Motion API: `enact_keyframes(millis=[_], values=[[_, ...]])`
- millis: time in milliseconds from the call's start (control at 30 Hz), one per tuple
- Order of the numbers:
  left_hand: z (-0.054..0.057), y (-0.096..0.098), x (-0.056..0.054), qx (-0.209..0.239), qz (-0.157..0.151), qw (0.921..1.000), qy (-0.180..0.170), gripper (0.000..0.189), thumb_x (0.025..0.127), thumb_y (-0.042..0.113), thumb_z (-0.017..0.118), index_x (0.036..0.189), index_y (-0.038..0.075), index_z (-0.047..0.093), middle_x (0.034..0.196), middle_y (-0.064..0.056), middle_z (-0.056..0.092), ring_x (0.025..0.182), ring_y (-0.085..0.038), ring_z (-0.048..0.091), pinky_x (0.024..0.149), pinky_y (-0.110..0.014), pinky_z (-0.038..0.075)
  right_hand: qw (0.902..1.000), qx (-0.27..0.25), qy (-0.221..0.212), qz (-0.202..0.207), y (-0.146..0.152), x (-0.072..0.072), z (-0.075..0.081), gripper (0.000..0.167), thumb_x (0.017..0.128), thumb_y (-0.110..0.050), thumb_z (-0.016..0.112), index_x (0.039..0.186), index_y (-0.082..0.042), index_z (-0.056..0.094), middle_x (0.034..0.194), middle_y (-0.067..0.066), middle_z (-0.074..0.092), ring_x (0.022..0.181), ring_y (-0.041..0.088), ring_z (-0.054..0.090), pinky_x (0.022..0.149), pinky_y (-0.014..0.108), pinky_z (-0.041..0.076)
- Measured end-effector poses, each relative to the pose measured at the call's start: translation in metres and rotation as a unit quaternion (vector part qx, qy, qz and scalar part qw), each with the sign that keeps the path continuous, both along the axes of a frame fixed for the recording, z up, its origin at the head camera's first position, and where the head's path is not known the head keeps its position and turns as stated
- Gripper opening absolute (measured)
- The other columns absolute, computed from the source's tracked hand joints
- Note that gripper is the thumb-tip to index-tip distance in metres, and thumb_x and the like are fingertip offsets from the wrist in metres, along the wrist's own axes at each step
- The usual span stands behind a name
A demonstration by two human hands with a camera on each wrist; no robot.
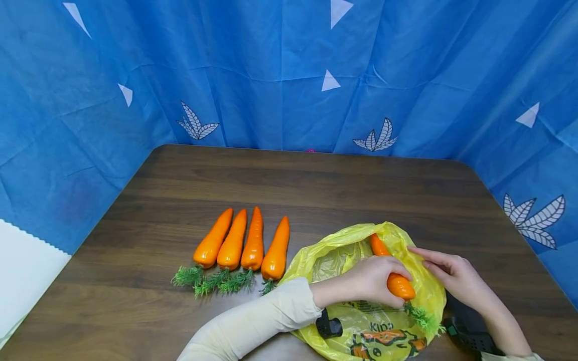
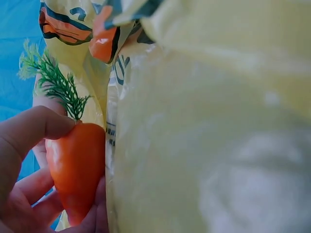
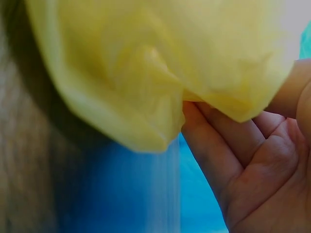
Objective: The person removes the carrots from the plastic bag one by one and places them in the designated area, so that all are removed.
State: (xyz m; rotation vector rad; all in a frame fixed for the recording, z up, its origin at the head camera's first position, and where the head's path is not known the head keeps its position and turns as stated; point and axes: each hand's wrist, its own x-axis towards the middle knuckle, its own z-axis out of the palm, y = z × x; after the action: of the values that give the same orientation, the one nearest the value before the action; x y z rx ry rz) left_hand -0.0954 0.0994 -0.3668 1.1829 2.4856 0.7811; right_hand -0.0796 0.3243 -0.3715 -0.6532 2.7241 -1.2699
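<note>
My left hand [image 1: 375, 278] grips an orange carrot [image 1: 400, 287] with green leafy tops, over the mouth of a yellow plastic bag [image 1: 325, 263]. In the left wrist view the thumb lies near the top of the carrot [image 2: 77, 165], with fingers behind it. The carrot's tip points away, toward the bag's far rim. At the bag's right edge, my right hand [image 1: 460, 281] holds the rim between thumb and fingers. Plastic [image 3: 146, 97] hides those fingertips in the right wrist view. Printed carrot figures show on the bag's near side.
Several carrots [image 1: 255, 240] lie side by side on the brown wooden table [image 1: 289, 183], left of the bag, their leaves toward the near edge. A blue patterned cloth [image 1: 253, 75] hangs behind the table and along its sides. White material [image 1: 27, 271] shows at the far left.
</note>
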Motion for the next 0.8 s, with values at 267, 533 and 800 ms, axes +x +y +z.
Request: enact_keyframes(millis=[267,533,800], values=[[0.007,-0.015,-0.001,0.029,-0.063,0.9974,-0.021,0.043,0.079,0.022,0.074,0.12,0.019,0.065,0.119,0.016,0.057,0.09,0.01,0.048,0.069,-0.004,0.036,0.9999,-0.005,-0.003,0.009,0.0,-0.001,0.001,0.034,0.093,0.006,0.051,0.126,0.003,0.056,0.115,-0.028,0.051,0.06,0.013,0.057,0.055,0.026,0.052],[0.008,-0.038,-0.002,0.072,-0.098,0.9911,-0.054,0.045,0.08,0.01,0.072,0.124,0.014,0.063,0.128,0.01,0.055,0.114,0.007,0.043,0.082,-0.006,0.035,0.9998,0.016,0.012,0.003,-0.002,-0.002,0.001,0.034,0.091,0.008,0.053,0.124,0.002,0.058,0.117,-0.026,0.051,0.076,0.009,0.06,0.063,0.023,0.052],[0.015,-0.065,-0.001,0.165,-0.101,0.9665,-0.168,0.044,0.081,-0.004,0.068,0.124,0.004,0.061,0.131,-0.002,0.054,0.102,0.006,0.051,0.073,-0.012,0.046,0.9998,0.015,0.01,0.002,-0.002,-0.002,0.001,0.033,0.092,0.007,0.053,0.124,0.003,0.058,0.117,-0.028,0.049,0.071,0.01,0.059,0.061,0.023,0.052]])
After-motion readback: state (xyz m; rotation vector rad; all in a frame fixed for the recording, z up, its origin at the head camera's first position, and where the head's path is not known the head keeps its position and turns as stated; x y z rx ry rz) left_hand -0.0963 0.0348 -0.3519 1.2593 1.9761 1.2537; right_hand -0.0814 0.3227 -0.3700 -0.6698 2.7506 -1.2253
